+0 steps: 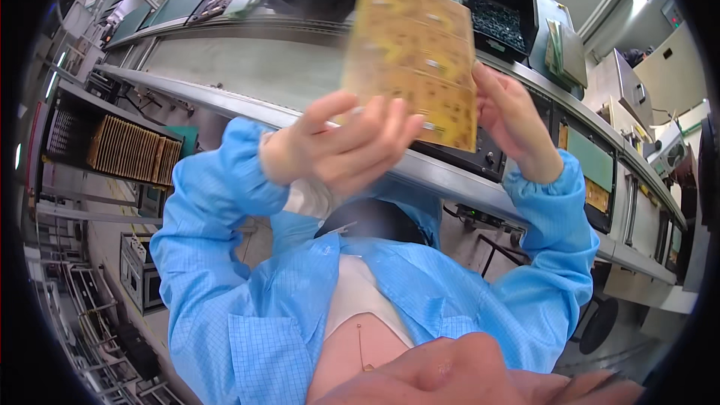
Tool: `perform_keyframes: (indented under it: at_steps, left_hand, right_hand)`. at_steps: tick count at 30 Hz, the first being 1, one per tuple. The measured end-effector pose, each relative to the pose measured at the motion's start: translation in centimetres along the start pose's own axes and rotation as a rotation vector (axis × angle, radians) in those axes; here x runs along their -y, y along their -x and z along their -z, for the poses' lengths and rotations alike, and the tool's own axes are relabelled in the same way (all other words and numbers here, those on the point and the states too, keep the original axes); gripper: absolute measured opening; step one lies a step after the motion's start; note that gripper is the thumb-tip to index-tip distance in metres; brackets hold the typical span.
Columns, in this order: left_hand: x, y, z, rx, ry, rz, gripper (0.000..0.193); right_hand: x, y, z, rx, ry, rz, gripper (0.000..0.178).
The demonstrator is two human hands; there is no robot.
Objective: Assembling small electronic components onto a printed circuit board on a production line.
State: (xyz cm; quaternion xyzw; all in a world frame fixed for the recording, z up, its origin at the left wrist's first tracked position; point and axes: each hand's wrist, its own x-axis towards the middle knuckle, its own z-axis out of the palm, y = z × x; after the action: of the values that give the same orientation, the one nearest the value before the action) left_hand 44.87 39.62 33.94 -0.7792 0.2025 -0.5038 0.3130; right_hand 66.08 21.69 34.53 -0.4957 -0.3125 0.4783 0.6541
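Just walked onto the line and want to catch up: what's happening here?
A person in a blue smock holds a yellow circuit board panel up in front of them with both bare hands. The left hand grips its lower left edge, and the right hand holds its right edge. The panel is lifted clear of the long workbench. Black bins of small parts sit further back, and a rack of similar boards stands off to the left.

A long grey conveyor line runs across the workshop. Dark bins stand behind it, a rack of upright yellow boards sits at left, and beige machines stand at right.
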Motion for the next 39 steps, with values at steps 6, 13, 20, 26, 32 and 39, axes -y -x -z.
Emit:
perform_keyframes:
  at_steps: [6,13,20,26,32,39]
  left_hand:
    - [-0.1,-1.4,-7.4,-0.019,0.497,0.065,0.026]
    - [8.7,6.2,-13.9,-0.004,0.547,0.232,0.030]
    - [5.3,13.4,-14.6,0.816,1.034,1.093,0.030]
    - [1.2,13.6,-17.2,0.884,2.086,1.576,0.049]
    - [0.5,7.1,-17.8,0.211,1.146,0.661,0.021]
    - [-3.8,0.8,-22.1,0.375,1.161,0.030,0.018]
  right_hand:
    - [1.7,-2.8,6.0,-0.278,0.061,0.134,0.040]
    - [3.2,-6.7,13.0,-0.306,0.826,0.116,0.040]
    - [4.2,-4.2,14.3,-0.509,0.777,0.162,0.036]
    - [2.6,1.5,14.6,-0.633,0.316,0.101,0.039]
    - [-0.9,5.2,10.8,-0.700,0.121,-0.019,0.031]
    - [-2.1,5.5,7.9,-0.760,0.007,0.065,0.033]
